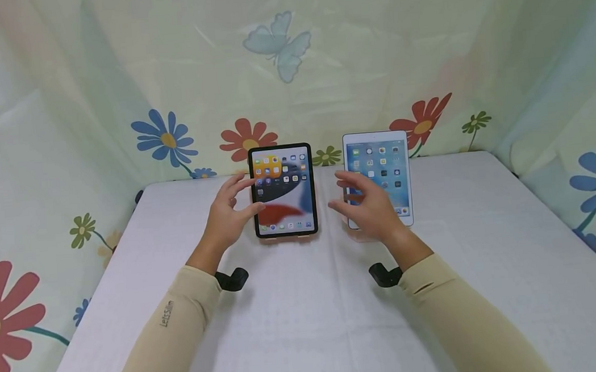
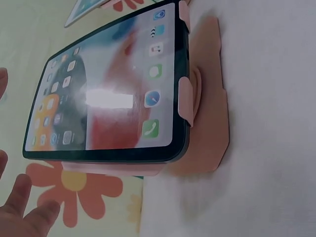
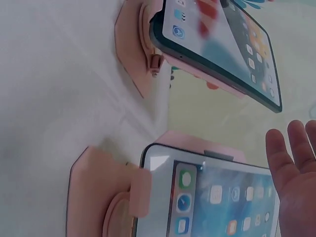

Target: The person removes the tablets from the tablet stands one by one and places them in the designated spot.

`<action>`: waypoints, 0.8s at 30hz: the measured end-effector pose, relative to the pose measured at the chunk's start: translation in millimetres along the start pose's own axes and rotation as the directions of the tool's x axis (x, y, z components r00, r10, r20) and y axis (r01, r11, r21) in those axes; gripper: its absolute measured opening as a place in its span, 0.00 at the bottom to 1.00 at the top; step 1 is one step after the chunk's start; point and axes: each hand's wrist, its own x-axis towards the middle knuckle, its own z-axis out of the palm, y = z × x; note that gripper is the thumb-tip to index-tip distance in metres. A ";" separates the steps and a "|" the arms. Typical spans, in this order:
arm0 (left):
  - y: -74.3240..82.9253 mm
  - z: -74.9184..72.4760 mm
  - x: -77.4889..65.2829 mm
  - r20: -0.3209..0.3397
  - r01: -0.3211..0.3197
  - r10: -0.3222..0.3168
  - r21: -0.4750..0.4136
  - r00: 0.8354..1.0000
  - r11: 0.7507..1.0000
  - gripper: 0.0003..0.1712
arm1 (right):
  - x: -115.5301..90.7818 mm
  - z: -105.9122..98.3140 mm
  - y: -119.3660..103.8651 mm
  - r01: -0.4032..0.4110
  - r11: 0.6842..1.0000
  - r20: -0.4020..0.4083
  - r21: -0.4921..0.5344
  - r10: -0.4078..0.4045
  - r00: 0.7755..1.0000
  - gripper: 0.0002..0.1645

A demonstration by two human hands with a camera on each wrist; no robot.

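Observation:
A black-framed tablet [image 1: 288, 189] stands tilted back on a pink stand [image 2: 210, 123], its screen lit with app icons. To its right, a white-framed tablet [image 1: 398, 174] with a blue lit screen leans on a second pink stand [image 3: 91, 192]. My left hand [image 1: 229, 212] is by the left edge of the black tablet, fingers spread and holding nothing. In the head view my right hand [image 1: 370, 205] overlaps the white tablet's left side, thumb and fingers apart with nothing between them. Its fingertips [image 3: 279, 143] show beyond that tablet's edge in the right wrist view.
Both stands rest on a table with a white cloth [image 1: 305, 310]. A pale curtain with printed flowers and a butterfly [image 1: 280, 46] hangs close behind the tablets and along both sides. Black wrist cameras [image 1: 234, 280] sit at the sleeve ends.

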 end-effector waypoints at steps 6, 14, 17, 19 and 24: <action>-0.8 -0.8 10.3 -0.011 0.012 -0.012 -0.041 1.000 0.999 0.30 | 20.2 8.6 -4.2 -0.028 0.999 0.039 -0.020 0.029 0.999 0.36; -1.6 0.1 19.9 -0.020 0.047 -0.049 -0.076 0.999 0.996 0.29 | 39.2 16.6 -8.3 -0.095 0.995 0.072 0.041 0.092 0.993 0.38; -0.3 -0.4 22.5 -0.029 0.055 -0.057 -0.079 0.998 0.995 0.28 | 41.5 18.5 -7.7 -0.117 0.991 0.069 0.061 0.112 0.991 0.38; 0.2 -0.9 24.4 -0.031 0.061 -0.064 -0.078 0.998 0.995 0.28 | 43.4 19.6 -7.4 -0.122 0.991 0.068 0.060 0.118 0.991 0.38; -1.8 -0.1 31.3 -0.024 0.081 -0.084 -0.100 0.996 0.992 0.29 | 49.5 20.0 -6.7 -0.116 0.991 0.074 0.066 0.111 0.991 0.38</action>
